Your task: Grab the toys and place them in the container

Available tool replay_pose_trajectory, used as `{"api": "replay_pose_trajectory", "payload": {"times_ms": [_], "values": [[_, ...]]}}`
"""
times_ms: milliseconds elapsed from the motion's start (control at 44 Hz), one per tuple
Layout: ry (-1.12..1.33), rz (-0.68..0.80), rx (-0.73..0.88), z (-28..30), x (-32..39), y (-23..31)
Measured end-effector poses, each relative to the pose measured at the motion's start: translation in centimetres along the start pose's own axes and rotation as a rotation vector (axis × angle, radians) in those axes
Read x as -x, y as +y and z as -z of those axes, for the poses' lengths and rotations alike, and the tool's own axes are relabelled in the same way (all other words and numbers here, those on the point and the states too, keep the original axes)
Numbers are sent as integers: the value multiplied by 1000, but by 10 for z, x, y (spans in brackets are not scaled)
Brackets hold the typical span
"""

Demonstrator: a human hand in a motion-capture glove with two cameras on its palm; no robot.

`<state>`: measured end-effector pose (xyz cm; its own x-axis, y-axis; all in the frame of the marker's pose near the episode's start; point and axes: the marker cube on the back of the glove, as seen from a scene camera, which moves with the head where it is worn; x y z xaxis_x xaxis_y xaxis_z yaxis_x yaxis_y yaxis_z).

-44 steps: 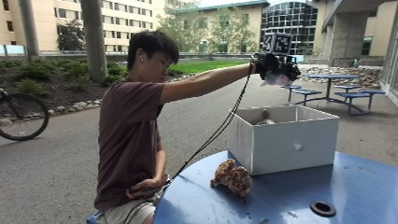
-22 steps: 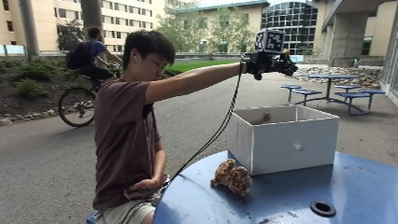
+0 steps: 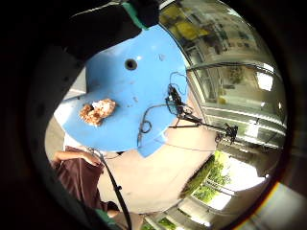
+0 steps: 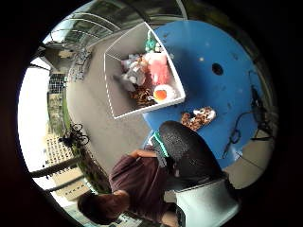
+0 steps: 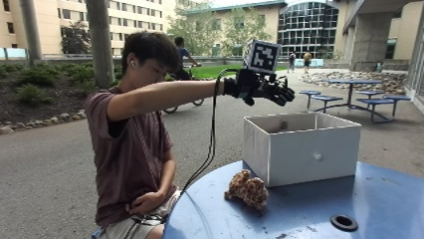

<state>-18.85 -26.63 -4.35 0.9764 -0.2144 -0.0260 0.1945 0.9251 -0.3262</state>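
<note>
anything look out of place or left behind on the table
One brown spotted plush toy lies on the blue table, just outside the white container, while the other toys are inside it. The gloved right hand hangs open above the container, holding nothing. Nothing looks spilled or damaged.

Maroon short-sleeved T-shirt (image 5: pixel 132 149), light shorts (image 5: pixel 136 226), black-gloved right grip (image 5: pixel 262 88)

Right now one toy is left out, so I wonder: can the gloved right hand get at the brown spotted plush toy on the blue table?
Probably yes: the gloved right hand is raised above the white box, open, and the brown spotted plush toy lies uncovered beside it.
</note>
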Motion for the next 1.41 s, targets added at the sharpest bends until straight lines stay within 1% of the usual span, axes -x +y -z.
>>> {"api": "replay_pose_trajectory", "payload": {"times_ms": [114, 182, 296, 432, 500, 614, 728, 819, 887, 1024, 1092, 1160, 1274, 1410], "values": [[31, 103, 57, -58, -30, 23], [23, 167, 85, -101, -31, 26], [-9, 210, 145, -186, -20, 15], [26, 227, 257, -291, -14, -4], [18, 233, 214, -316, -10, -11], [-14, 222, 53, -330, -18, -18], [-68, 206, -77, -329, -19, -27], [-85, 199, -108, -330, -1, -36], [-95, 194, -76, -326, -2, -38], [-194, 152, 78, -295, -17, -30], [-202, 126, 95, -275, -27, -25], [-197, 87, 81, -238, -39, -18], [-174, 0, 13, -153, -51, -11], [-161, -40, -80, -58, -52, -7]]}}
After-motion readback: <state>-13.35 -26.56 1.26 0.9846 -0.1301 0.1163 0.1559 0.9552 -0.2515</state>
